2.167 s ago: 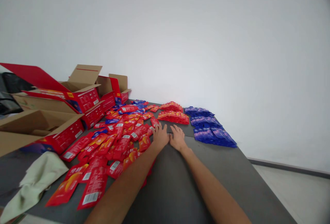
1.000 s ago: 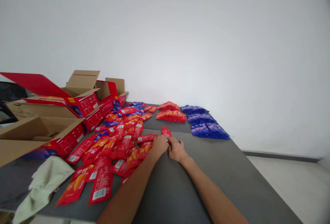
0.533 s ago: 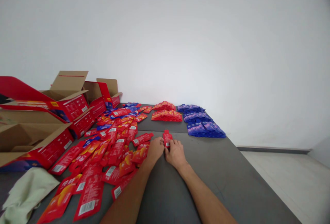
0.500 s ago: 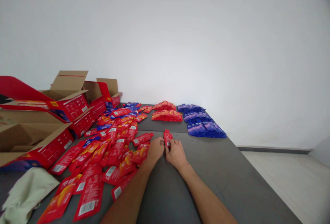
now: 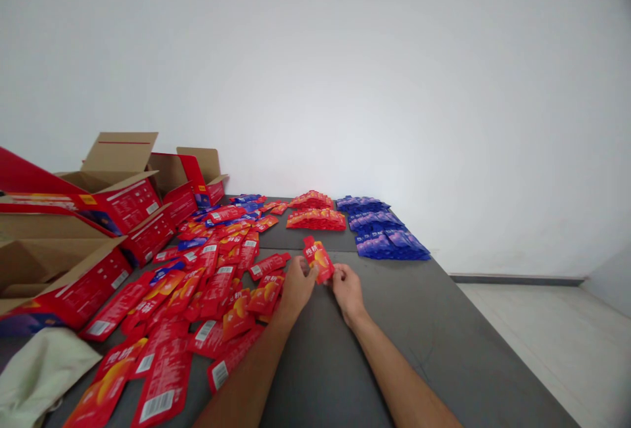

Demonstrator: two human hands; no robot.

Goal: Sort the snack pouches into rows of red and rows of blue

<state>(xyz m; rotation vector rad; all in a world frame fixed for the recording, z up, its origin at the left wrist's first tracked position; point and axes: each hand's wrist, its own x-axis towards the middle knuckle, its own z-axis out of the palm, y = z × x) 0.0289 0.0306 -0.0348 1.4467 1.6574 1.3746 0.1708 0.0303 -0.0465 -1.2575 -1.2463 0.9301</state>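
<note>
Both my hands pinch one red sachet [image 5: 318, 259] and hold it tilted just above the grey table [image 5: 438, 342]. My left hand [image 5: 298, 286] grips its left edge, my right hand [image 5: 346, 285] its right lower corner. A loose heap of red sachets [image 5: 207, 283], with a few blue ones mixed in, spreads to the left of my left hand. Farther back lie neat rows of red sachets [image 5: 315, 216] and blue sachets [image 5: 382, 237].
Open red-and-brown cardboard boxes [image 5: 98, 211] line the table's left side. A pale green cloth [image 5: 37, 375] lies at the near left corner. A white wall stands behind the table, and the floor shows beyond the table's right edge.
My hands pulled back from the far pile, drew a red sachet toward me and have lifted it off the table between them. The view shifted slightly.
</note>
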